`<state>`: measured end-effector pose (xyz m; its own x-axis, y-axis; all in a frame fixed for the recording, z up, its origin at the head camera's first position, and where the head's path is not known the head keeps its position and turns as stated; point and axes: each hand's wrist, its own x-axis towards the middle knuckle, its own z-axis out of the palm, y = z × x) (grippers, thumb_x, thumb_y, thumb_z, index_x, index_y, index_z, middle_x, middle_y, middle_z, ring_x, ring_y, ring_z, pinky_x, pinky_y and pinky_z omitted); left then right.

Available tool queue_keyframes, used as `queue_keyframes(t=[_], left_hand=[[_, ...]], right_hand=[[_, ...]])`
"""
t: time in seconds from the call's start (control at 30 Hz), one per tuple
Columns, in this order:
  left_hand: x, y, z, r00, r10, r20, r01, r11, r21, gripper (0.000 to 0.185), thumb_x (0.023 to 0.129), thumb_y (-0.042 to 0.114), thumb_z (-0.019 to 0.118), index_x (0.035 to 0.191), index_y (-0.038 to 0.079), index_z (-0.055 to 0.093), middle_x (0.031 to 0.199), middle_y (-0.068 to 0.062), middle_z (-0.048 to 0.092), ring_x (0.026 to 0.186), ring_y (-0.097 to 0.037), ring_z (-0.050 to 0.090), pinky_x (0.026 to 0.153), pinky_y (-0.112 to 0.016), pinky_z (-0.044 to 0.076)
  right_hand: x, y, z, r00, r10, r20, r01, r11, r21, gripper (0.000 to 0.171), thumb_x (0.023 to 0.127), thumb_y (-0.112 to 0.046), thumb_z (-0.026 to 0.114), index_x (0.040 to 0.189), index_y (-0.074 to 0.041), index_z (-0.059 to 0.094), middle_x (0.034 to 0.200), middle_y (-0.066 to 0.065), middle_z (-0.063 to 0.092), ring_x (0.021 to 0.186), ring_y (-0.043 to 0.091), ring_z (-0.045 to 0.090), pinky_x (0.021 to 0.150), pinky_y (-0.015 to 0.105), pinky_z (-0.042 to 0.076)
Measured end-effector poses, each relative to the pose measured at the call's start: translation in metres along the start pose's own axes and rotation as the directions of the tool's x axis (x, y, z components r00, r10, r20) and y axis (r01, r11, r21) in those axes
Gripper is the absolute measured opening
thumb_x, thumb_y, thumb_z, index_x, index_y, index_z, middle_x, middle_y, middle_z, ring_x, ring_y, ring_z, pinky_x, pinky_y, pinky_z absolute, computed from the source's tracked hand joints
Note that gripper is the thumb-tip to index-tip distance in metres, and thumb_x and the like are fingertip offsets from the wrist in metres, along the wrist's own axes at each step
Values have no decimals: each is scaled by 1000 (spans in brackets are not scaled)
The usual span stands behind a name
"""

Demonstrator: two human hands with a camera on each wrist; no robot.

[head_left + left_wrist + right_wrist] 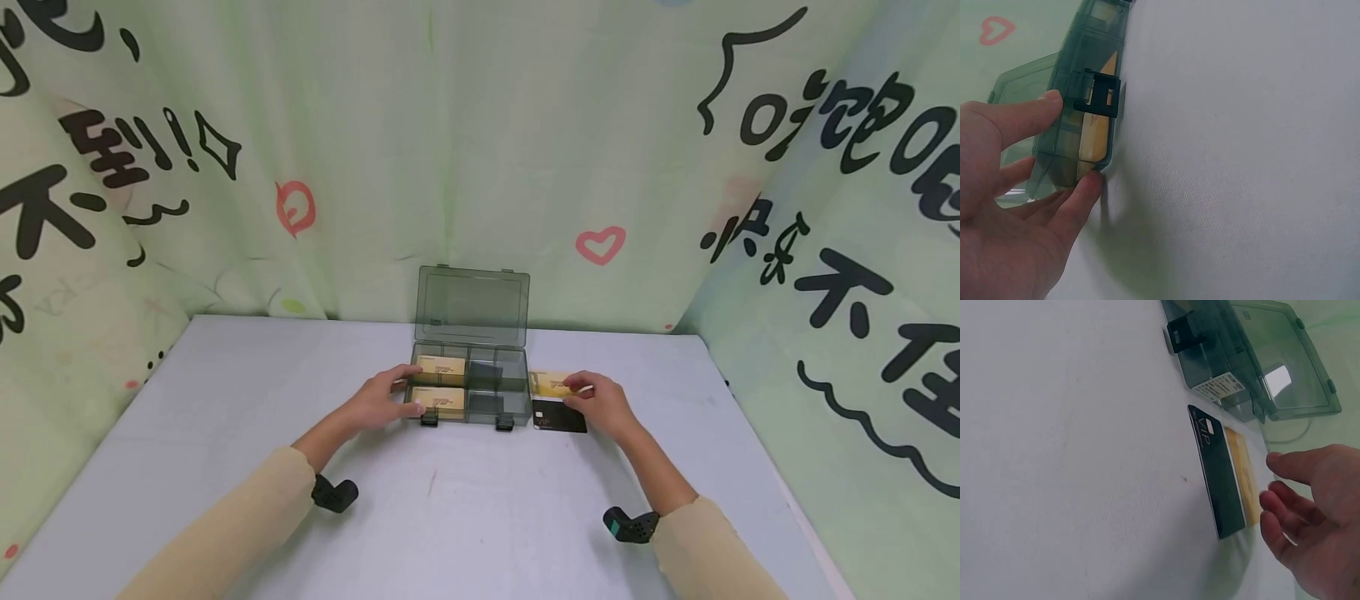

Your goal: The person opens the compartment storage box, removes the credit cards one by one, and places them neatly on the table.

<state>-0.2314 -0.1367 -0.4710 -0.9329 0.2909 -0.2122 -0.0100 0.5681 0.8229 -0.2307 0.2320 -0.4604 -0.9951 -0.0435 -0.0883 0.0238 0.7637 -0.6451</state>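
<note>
A smoky clear compartment box stands mid-table with its lid raised. Gold cards lie in its left compartments and dark cards in the middle ones. My left hand grips the box's left end between thumb and fingers; the left wrist view shows the thumb by the black latch and a fingertip at the box corner. Right of the box lie a gold card and a black card. My right hand rests relaxed at the gold card, beside the black card.
The table is pale grey. Green printed curtains close it in at the back and both sides. The box has two black latches on its front wall, one near the loose cards.
</note>
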Motion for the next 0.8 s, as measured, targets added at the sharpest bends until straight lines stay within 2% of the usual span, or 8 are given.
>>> queue_keyframes(t=[0.53,0.8], left_hand=[[-3,4,0,1000,-8,5,8,1000,2,67,87,22,73,146,17,41,156,-14,34,141,-36,38,113,-55,34],[-2,2,0,1000,-7,6,7,1000,8,67,87,23,73,146,18,41,156,-13,34,141,-35,38,113,-55,33]], right_hand=[[-1,-32,12,994,-99,-33,103,987,120,25,92,-11,65,115,-4,66,107,14,67,99,27,63,82,36,57],[-3,-46,19,977,-213,-7,211,965,156,26,92,-11,65,116,-1,65,104,14,69,97,28,65,82,39,57]])
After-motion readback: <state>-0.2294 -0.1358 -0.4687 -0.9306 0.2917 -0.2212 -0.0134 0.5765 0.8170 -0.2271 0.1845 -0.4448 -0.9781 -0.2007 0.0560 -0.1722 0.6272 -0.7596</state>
